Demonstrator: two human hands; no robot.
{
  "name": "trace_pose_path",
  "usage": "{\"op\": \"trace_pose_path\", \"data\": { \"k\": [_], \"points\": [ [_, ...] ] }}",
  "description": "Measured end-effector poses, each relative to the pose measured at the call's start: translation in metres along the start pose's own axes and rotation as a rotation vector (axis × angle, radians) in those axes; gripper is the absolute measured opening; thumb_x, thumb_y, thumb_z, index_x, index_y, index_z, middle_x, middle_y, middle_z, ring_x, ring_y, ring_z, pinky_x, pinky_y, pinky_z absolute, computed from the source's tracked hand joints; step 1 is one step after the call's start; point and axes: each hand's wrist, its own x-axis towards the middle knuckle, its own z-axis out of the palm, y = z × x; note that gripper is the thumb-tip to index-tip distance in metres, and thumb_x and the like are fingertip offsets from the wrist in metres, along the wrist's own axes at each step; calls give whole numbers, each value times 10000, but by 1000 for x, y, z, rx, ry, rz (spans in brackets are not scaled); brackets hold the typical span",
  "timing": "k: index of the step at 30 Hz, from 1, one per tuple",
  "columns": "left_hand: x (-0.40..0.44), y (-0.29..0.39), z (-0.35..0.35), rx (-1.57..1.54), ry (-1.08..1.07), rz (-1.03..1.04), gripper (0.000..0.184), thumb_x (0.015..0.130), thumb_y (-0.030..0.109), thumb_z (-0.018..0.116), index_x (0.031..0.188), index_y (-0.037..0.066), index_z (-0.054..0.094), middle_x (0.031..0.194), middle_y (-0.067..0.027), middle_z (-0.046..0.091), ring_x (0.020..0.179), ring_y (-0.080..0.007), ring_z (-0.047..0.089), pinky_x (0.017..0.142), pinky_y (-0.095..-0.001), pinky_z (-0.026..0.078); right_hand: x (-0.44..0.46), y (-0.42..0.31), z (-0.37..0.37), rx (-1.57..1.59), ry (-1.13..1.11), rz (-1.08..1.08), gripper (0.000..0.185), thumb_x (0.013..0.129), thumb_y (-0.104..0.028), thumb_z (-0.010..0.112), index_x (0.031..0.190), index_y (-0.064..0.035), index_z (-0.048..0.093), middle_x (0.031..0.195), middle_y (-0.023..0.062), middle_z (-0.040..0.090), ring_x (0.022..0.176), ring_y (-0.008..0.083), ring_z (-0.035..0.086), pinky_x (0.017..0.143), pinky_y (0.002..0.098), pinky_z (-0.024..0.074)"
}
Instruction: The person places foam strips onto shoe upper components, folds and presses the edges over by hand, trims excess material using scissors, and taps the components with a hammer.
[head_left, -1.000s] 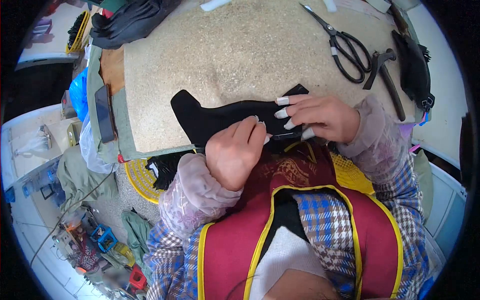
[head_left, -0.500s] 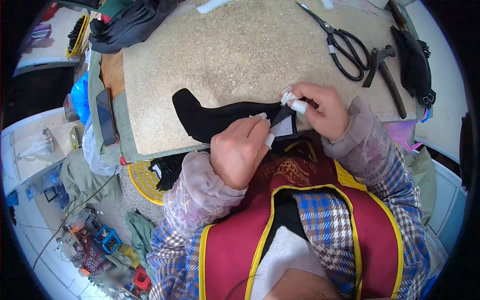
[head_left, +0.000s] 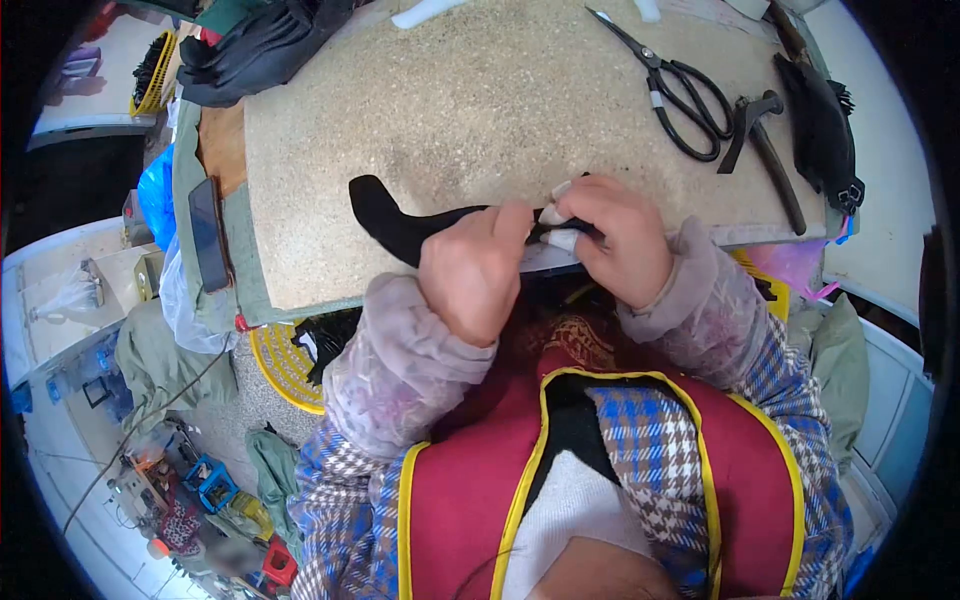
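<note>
A black boot-shaped upper piece [head_left: 395, 225] lies along the near edge of the work board, its toe-like end pointing left. My left hand [head_left: 472, 268] is closed on the piece's middle, fingertips curled over its edge. My right hand [head_left: 628, 242], with white tape on its fingertips, pinches the right end of the black piece. The fingertips of both hands are close together. Below them a strip of pale lining [head_left: 548, 258] shows. The fold between the fingers is mostly hidden.
Black-handled scissors [head_left: 690, 100], a hammer [head_left: 770, 150] and a black strapped leather piece [head_left: 825, 130] lie at the right. Dark leather pieces [head_left: 255, 55] are piled at the upper left. A phone [head_left: 210, 235] rests at the left edge, above a yellow basket [head_left: 280, 365].
My hands have come together, and the right hand has moved slightly down and left. The right end of the piece, spread open with pale lining showing before, is now gathered between my fingers.
</note>
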Motion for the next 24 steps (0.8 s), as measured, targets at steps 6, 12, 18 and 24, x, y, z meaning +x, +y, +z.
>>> {"op": "trace_pose_path", "data": {
  "k": [6, 12, 18, 24],
  "points": [
    [-29, -13, -31, 114, -91, 255, 300, 640, 98, 663, 929, 25, 631, 877, -93, 624, 817, -254, 629, 645, -345, 497, -6, 14, -14, 141, -233, -167, 242, 694, -65, 708, 902, -15, 594, 1023, 153, 630, 1054, 360, 575, 985, 401, 413],
    [-30, -17, -32, 233, -38, 441, 206, 633, 105, 612, 820, 21, 623, 809, -63, 582, 782, -195, 594, 641, -286, 481, -2, -10, -10, 221, -330, -45, 580, 695, -157, 773, 1222, -51, 555, 1226, 185, 568, 1204, 367, 499, 1081, 452, 325],
    [-37, -19, -36, 159, -65, 296, 270, 653, 98, 611, 910, 34, 664, 907, -87, 659, 835, -240, 654, 674, -322, 507, 1, 10, 9, -32, -420, -303, 659, 673, 68, 620, 1298, -106, 505, 1307, 150, 525, 1255, 302, 462, 1101, 498, 290],
    [-52, -43, -55, 221, 13, 283, 262, 648, 95, 615, 894, 51, 695, 915, -74, 685, 854, -232, 664, 698, -321, 512, -7, 24, 14, 238, -284, -264, 473, 659, 90, 579, 1077, -110, 670, 1066, 68, 681, 1035, 253, 629, 1077, 506, 327]
  ]
}}
